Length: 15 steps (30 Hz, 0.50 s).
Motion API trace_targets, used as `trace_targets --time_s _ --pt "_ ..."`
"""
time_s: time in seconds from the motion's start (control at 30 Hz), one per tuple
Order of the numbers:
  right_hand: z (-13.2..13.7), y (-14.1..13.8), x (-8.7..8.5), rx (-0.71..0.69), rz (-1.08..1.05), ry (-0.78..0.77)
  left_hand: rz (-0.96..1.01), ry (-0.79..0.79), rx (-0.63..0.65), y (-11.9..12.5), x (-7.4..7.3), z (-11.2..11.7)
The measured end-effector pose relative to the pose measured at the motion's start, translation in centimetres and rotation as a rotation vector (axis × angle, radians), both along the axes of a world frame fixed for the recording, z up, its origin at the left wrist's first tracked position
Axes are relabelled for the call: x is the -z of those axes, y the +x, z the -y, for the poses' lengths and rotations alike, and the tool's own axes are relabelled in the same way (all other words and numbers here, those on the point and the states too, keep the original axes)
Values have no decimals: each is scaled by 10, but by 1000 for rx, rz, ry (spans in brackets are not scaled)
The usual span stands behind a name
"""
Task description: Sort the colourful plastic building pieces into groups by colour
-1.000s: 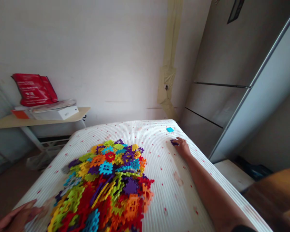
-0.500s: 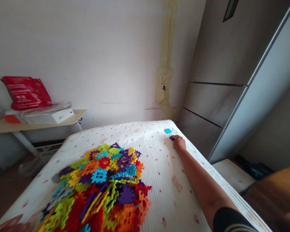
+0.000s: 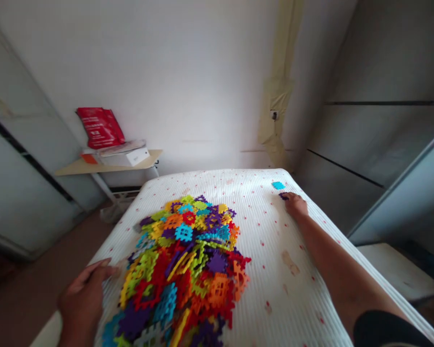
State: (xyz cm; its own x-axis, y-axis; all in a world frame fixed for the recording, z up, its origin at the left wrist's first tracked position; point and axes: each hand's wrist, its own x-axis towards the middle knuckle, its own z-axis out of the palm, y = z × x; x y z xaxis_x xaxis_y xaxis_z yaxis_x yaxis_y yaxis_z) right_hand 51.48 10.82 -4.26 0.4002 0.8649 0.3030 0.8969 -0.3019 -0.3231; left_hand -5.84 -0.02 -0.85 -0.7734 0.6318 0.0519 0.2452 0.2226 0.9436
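Observation:
My right hand point(image 3: 296, 207) reaches to the far right of the padded white cover point(image 3: 264, 231), its fingers closed on a purple toothed building piece point(image 3: 284, 196). Just beyond it, a turquoise building piece point(image 3: 278, 185) lies flat. My left hand point(image 3: 84, 291) is beside the left edge of a heap of interlocking plastic building pieces point(image 3: 184, 260), fingers partly bent and nothing visible in them. Red, orange, yellow, green, purple and blue pieces overlap in the heap. Some have window-like cutouts, such as a blue one point(image 3: 183, 233).
A small table point(image 3: 150, 160) at the back left bears a white box point(image 3: 125, 156) and a red bag point(image 3: 99, 127). A grey refrigerator point(image 3: 361, 140) stands to the right. The wall behind has a socket point(image 3: 274, 114) surrounded by tape.
My view has swung left, so the scene sits further right. More of my left hand now shows beside the heap. My right hand stays at the purple piece near the turquoise one.

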Motion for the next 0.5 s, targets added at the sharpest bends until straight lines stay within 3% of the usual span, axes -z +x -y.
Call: trace_targets --time_s 0.27,0.5 --pt "2 3 1 -46 27 -37 -12 113 60 -14 16 -4" --pt "-4 7 0 -24 74 -95 39 160 75 -11 14 -4"
